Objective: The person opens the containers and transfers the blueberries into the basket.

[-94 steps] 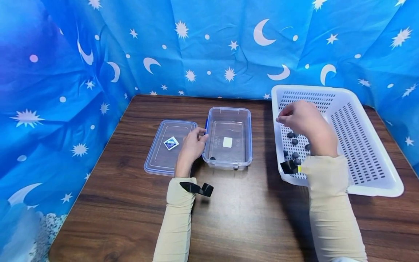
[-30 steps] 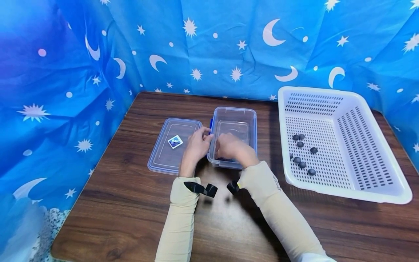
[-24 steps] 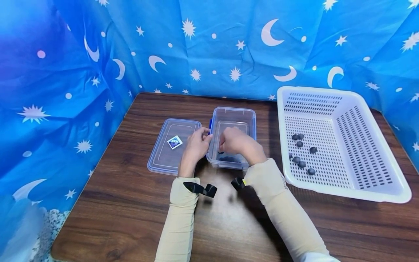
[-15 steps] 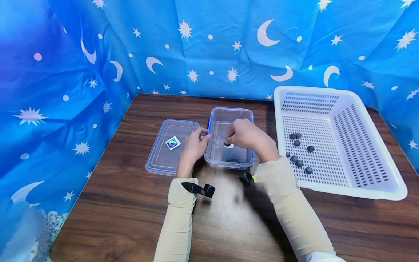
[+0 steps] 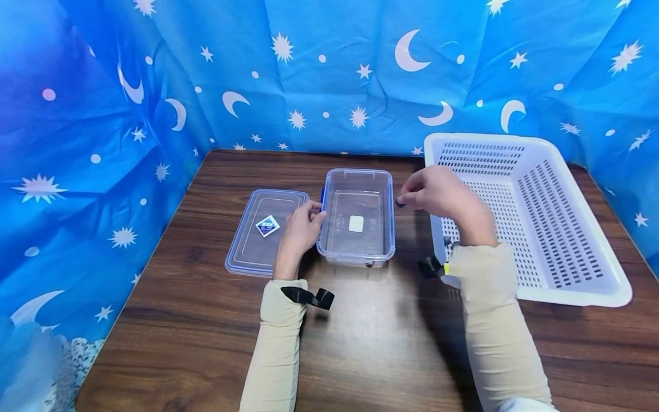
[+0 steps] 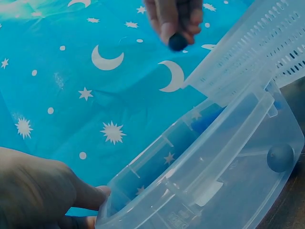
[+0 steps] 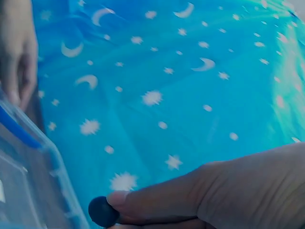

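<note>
My right hand (image 5: 443, 194) pinches a blueberry (image 5: 400, 202) between thumb and fingertips, in the air between the container and the basket. In the right wrist view the dark blueberry (image 7: 103, 212) shows at the thumb tip. My left hand (image 5: 302, 228) holds the left edge of a clear plastic container (image 5: 393, 217) with blue trim. Another blueberry (image 6: 280, 158) lies inside the container near its front wall. A white perforated basket (image 5: 561, 229) stands at the right; one blueberry (image 5: 447, 240) shows in it, while my right arm hides others.
A clear lid (image 5: 242, 252) with a blue diamond sticker (image 5: 267, 226) lies flat left of the container. Beneath everything is a dark wooden table (image 5: 195, 320). A blue cloth (image 5: 309, 74) with moons and stars hangs behind and at the sides.
My right hand has dipped into the container, taken hold of a blueberry and lifted it out rightward toward the basket. My left hand stays at the container's edge.
</note>
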`<state>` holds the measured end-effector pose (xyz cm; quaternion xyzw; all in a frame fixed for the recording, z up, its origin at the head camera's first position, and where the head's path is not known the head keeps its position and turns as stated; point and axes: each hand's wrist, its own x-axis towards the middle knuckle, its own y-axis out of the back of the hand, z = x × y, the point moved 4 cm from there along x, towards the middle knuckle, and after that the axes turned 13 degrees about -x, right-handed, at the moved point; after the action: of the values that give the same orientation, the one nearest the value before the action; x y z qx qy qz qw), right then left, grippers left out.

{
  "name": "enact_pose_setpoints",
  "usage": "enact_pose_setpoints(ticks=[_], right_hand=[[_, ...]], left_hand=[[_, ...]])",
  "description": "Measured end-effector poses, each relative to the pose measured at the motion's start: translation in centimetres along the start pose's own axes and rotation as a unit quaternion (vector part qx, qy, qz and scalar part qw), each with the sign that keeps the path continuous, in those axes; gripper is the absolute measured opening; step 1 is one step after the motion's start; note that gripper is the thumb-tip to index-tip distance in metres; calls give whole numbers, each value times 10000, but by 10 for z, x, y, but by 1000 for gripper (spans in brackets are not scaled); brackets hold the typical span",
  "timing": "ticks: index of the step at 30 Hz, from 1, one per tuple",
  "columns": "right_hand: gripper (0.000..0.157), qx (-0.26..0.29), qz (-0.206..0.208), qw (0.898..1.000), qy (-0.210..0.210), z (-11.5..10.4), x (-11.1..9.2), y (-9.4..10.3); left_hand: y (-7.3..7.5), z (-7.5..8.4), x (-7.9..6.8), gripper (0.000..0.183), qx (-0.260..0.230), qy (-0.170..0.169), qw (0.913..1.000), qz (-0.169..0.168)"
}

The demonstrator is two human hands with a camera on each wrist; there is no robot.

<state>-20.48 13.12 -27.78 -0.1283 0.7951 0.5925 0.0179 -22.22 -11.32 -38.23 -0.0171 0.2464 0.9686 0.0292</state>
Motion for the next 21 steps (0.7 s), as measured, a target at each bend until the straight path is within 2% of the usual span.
enact_pose_setpoints(ticks=[5, 10, 13, 21], right_hand=[[22, 76, 73, 9982, -591, 31, -12, 13], [28, 208, -55, 9918, -1260, 56, -18, 12], [28, 120, -99, 9903, -1380, 67, -19, 9], [30, 11, -588, 9834, -1716, 85, -14, -4]], left_hand=[[0, -1, 1, 29, -32, 54, 10000, -24], [0, -2, 0, 29, -80, 103, 9999, -53], [0, -2, 0, 29, -94, 98, 9999, -35], [1, -1, 0, 29, -41, 20, 10000, 16]])
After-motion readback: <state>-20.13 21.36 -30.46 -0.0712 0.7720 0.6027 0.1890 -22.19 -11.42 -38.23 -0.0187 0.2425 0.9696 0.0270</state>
